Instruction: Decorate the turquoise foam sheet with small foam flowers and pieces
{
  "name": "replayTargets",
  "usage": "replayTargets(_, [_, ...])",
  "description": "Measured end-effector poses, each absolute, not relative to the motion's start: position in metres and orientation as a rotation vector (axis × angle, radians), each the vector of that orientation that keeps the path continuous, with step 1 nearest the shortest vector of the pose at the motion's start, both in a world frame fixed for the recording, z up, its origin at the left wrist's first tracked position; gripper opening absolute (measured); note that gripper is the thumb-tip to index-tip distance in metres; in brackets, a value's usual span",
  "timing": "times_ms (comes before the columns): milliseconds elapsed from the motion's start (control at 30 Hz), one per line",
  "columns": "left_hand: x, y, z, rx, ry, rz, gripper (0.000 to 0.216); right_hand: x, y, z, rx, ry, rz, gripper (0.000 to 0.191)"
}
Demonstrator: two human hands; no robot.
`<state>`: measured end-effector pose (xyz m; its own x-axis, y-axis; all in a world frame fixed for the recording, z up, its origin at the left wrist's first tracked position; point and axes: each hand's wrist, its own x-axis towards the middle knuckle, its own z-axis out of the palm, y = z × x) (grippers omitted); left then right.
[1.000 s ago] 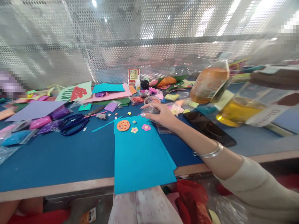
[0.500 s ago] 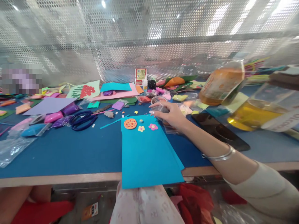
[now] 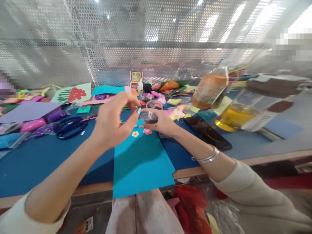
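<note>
My right hand (image 3: 163,123) holds a small clear plastic bag (image 3: 149,117) with dark clay inside, just above the far end of a turquoise felt sheet (image 3: 142,162). My left hand (image 3: 113,120) is raised in front of it, thumb and forefinger pinched at the bag's top edge. On the felt lie a small pink flower (image 3: 147,131) and a yellow flower (image 3: 135,134); my left hand hides other pieces there. A clear round cup (image 3: 154,104) stands just behind the bag.
Blue scissors (image 3: 68,126) and bags of pink and purple clay (image 3: 34,124) lie left. A black phone (image 3: 206,132), an orange drink bottle (image 3: 210,88) and a yellow-liquid bottle (image 3: 243,113) are right. A glue bottle (image 3: 140,87) and felt scraps crowd the back by the mesh wall.
My left hand has come up into view and pinched the bag's top. My right hand has lifted the bag off the table beside the felt.
</note>
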<state>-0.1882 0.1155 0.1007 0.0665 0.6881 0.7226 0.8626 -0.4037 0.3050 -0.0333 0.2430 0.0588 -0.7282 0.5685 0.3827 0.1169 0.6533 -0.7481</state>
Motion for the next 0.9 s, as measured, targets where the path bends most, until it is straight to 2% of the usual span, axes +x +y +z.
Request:
replayTargets(167, [-0.203, 0.158, 0.087, -2.391, -1.565, -1.181, 0.009, -0.033, 0.241, 0.061, -0.458, -2.395, 0.866, 0.062])
replayTargets(367, [-0.21, 0.153, 0.067, -2.446, -1.53, -0.992, 0.017, -0.033, 0.234, 0.06, -0.506, -2.549, 0.629, 0.077])
replayTargets(600, [-0.203, 0.152, 0.055, -2.42, -1.431, -0.848, 0.021, -0.028, 0.229, 0.062, -0.369, -2.531, 0.824, 0.092])
replayTargets(700, [-0.195, 0.151, 0.052, -2.388, -1.35, -0.834, 0.025, -0.027, 0.228, 0.063, -0.274, -2.537, 0.874, 0.087])
replayTargets(900, [-0.192, 0.151, 0.055, -2.267, -1.275, -0.641, 0.02, -0.029, 0.23, 0.066, -0.228, -2.496, 0.898, 0.055])
